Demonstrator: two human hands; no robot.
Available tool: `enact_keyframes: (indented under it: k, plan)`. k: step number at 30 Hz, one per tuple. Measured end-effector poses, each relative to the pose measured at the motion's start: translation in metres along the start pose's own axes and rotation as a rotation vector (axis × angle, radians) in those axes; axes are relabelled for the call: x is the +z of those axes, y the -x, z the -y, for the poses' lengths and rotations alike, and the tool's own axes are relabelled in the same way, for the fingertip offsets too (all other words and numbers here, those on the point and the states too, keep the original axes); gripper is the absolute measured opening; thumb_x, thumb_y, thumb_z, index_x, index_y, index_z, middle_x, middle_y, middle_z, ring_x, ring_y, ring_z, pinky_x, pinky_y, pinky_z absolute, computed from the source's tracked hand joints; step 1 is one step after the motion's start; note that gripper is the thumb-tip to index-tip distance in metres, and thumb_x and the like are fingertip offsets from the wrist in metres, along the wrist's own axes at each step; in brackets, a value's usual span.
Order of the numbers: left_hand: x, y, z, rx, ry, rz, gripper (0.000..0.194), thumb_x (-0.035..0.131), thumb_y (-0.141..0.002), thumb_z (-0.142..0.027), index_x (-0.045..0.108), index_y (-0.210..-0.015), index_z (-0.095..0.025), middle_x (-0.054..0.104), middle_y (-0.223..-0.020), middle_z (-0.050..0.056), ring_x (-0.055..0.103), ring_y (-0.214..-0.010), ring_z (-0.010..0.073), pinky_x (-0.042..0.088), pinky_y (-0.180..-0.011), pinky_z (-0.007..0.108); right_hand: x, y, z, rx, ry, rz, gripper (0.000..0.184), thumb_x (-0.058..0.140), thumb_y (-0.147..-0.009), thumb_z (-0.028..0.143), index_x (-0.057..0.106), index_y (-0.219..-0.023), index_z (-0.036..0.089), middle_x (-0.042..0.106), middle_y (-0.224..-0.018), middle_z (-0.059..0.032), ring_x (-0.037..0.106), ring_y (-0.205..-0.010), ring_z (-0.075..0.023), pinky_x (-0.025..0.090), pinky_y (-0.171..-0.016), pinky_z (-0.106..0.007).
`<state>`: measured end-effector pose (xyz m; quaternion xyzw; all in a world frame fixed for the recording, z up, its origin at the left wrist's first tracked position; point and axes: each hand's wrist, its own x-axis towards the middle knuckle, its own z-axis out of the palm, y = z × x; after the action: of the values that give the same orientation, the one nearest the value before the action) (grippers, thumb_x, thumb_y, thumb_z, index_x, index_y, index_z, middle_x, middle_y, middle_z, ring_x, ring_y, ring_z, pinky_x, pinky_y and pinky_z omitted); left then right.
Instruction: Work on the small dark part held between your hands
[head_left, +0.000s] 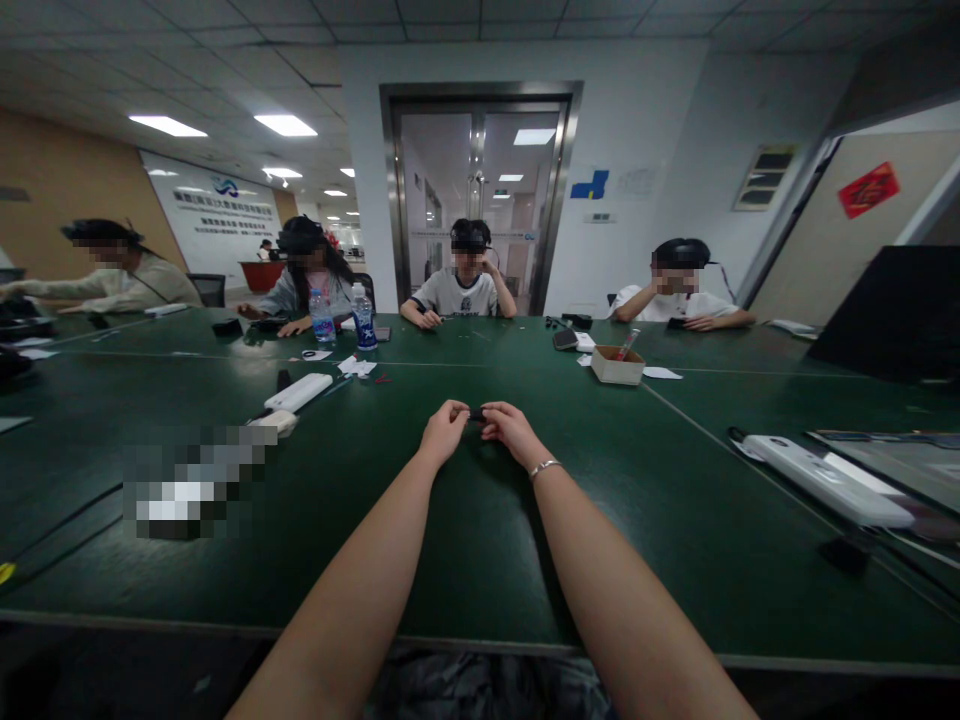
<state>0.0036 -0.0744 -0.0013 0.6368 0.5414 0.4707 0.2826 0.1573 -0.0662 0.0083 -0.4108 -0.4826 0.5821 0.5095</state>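
Note:
Both my arms reach forward over the green table (360,520). Between my fingertips is a small dark object (475,415), too small to tell its kind. My left hand (447,430) pinches its left end with thumb and fingers. On its other end, my right hand (511,432) is closed as well, partly covering it. A silver bracelet (544,467) circles my right wrist. The object appears to be held just above the tabletop.
White power strips lie left (298,392) and right (829,480). Farther off stand two bottles (364,322), a small box (617,367) and paper scraps (357,367). Several people with headgear sit around the far side. A dark screen (892,315) stands at right.

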Motion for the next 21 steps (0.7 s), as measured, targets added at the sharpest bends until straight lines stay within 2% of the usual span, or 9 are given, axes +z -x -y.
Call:
enact_keyframes:
  k: [4,9,13,17,21]
  plan:
    - [0.0014,-0.0027,0.0048,-0.016,0.059,0.017,0.026,0.043,-0.086,-0.038,0.059,-0.096,-0.021,0.063,-0.078,0.001,0.058,-0.072,0.0132,0.044,-0.066,0.025,0.0000,-0.0006,-0.0004,0.006,0.013,0.020,0.008,0.058,-0.080,0.012,0.059,-0.088,0.014,0.065,-0.064,-0.0010,0.058,-0.043,-0.0072,0.052,-0.046,-0.018]
    - [0.0025,-0.0049,0.0091,0.013,0.066,0.005,0.022,0.047,-0.083,-0.030,0.060,-0.098,-0.020,0.064,-0.086,0.002,0.058,-0.075,0.0124,0.045,-0.070,0.025,0.0002,-0.0008,-0.0014,-0.005,0.040,0.036,0.008,0.061,-0.080,0.013,0.060,-0.088,0.014,0.064,-0.062,-0.0009,0.058,-0.043,-0.0072,0.052,-0.045,-0.017]
    - [0.0024,-0.0036,0.0071,0.000,0.071,0.046,0.027,0.042,-0.086,-0.036,0.059,-0.099,-0.020,0.062,-0.076,0.001,0.056,-0.067,0.0128,0.045,-0.065,0.026,0.0011,-0.0002,-0.0006,0.000,0.046,0.023,0.008,0.060,-0.080,0.014,0.060,-0.088,0.014,0.064,-0.063,-0.0008,0.058,-0.043,-0.0071,0.051,-0.045,-0.017]
    - [0.0019,-0.0015,0.0030,0.023,0.085,0.037,0.022,0.045,-0.084,-0.028,0.059,-0.100,-0.019,0.064,-0.089,0.003,0.059,-0.078,0.0129,0.045,-0.070,0.025,0.0018,0.0004,0.0010,0.003,0.052,0.017,0.009,0.060,-0.080,0.012,0.060,-0.088,0.013,0.064,-0.061,-0.0003,0.058,-0.043,-0.0072,0.051,-0.044,-0.017]
    - [0.0016,-0.0010,0.0025,-0.003,0.053,0.036,0.027,0.041,-0.087,-0.037,0.060,-0.098,-0.020,0.063,-0.080,0.002,0.058,-0.073,0.0136,0.045,-0.068,0.026,0.0010,0.0002,0.0005,0.000,0.047,0.029,0.008,0.060,-0.080,0.013,0.061,-0.088,0.014,0.064,-0.061,-0.0004,0.058,-0.044,-0.0073,0.052,-0.045,-0.017]
